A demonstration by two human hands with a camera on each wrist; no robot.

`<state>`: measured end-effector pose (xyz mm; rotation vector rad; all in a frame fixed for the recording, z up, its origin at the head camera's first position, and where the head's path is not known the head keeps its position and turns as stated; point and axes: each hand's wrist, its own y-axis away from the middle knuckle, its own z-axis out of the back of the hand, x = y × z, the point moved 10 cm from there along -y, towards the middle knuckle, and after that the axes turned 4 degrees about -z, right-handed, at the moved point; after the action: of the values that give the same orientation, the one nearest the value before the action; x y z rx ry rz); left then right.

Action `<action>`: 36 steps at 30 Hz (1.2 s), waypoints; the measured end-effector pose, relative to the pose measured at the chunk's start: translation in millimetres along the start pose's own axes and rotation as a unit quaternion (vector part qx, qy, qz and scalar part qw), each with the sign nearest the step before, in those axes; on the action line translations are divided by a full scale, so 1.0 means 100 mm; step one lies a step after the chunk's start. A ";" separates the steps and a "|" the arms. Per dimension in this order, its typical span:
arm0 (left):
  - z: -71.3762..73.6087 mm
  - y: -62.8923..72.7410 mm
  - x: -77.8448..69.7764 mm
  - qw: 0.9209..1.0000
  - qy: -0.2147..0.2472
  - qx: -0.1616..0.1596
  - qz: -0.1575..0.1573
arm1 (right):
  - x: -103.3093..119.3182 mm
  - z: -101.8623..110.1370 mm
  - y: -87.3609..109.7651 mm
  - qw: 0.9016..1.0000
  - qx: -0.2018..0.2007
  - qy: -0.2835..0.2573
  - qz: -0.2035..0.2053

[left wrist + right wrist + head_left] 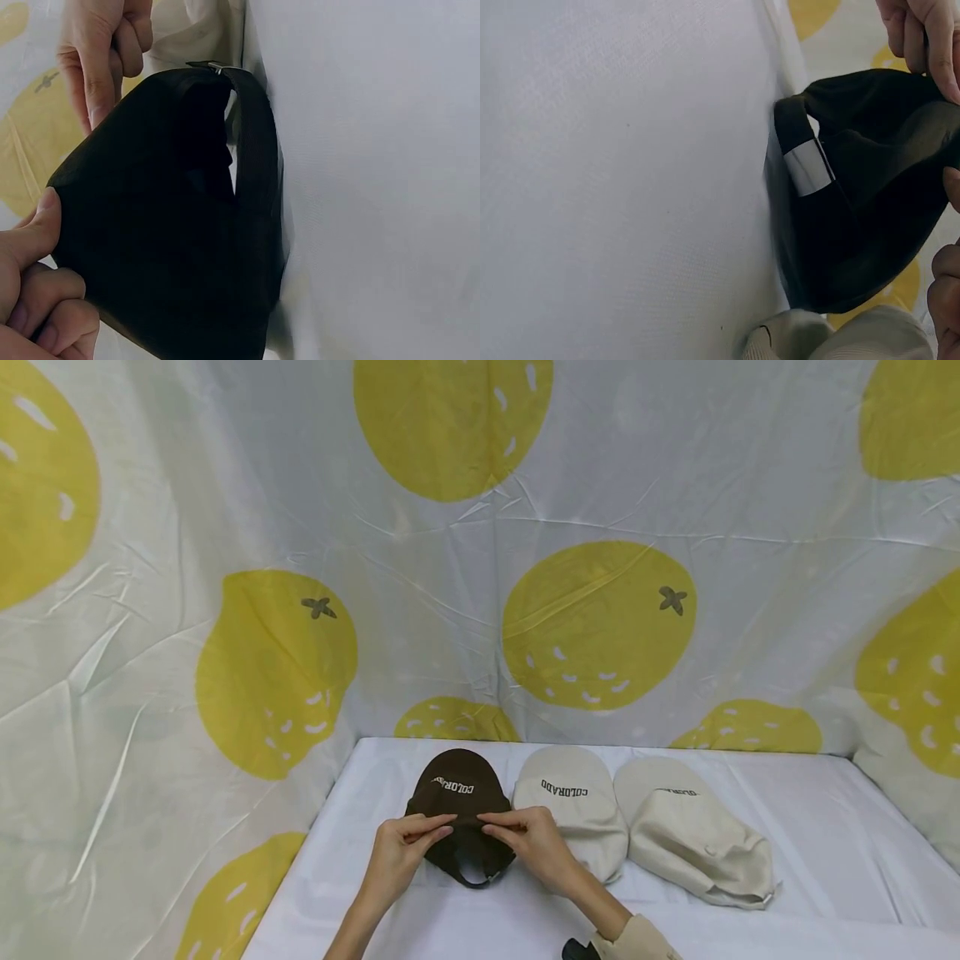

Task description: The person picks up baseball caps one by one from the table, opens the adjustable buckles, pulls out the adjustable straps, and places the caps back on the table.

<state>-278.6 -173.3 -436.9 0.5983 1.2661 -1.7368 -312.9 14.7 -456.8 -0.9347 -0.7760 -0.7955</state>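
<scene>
A dark brown baseball cap (459,777) with white COLORADO lettering sits on the white-covered table, its back strap toward me. My left hand (402,846) pinches the top fabric of the cap's crown between thumb and fingers. On the other side of the crown, my right hand (534,843) pinches the same fold the same way. The wrist views show the cap's rear opening with its strap (255,142) low against the table, and a pale tag (808,166) by the strap. To the right lies a cream COLORADO cap (570,814).
A second cream cap (701,835) lies farther right, its crown slumped and partly covering its lettering. White cloth covers the table (825,827). Behind and at the sides hangs a white curtain (435,635) printed with large yellow lemons.
</scene>
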 end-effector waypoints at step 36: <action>-0.01 -0.07 -0.59 0.997 0.055 0.007 -0.052 | 0.30 0.30 0.11 0.992 0.017 -0.128 -0.006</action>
<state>-255.3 -150.0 -387.8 0.6520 1.3847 -1.8207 -295.3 38.5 -424.2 -1.0131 -1.0164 -0.6782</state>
